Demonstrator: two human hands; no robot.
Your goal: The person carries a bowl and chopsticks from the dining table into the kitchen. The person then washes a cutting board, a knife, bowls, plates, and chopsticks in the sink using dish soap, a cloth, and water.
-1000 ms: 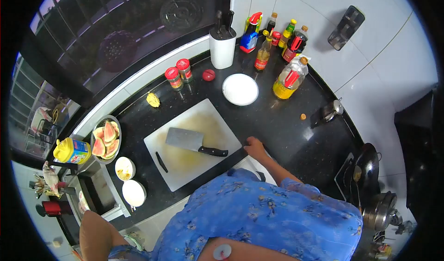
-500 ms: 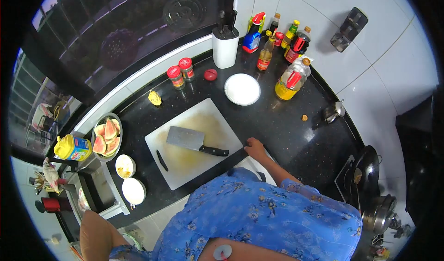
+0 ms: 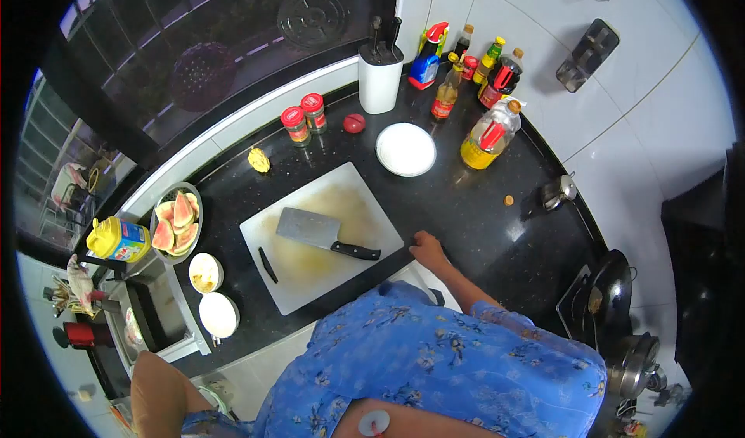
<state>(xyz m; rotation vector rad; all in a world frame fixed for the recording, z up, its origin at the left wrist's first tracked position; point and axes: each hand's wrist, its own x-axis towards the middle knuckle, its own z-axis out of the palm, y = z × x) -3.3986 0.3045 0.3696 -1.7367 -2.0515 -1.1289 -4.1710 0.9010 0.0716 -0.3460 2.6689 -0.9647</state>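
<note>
My right hand rests at the counter's front edge, just off the right corner of a white cutting board. Its fingers are curled in, and I see nothing held in them. On the board lies a cleaver with a black handle pointing toward my right hand. The board's dark handle slot shows at its left end. Only my bent left arm appears at the lower left; the left hand is out of sight.
Left of the board are a bowl of watermelon slices, two white bowls and a sink. Behind it stand red-lidded jars, a white plate, a knife block and an oil bottle. A wok sits far right.
The view has shifted slightly, so the counter items appear a little further left. My right hand stays at the counter edge, and the cleaver and board have not moved.
</note>
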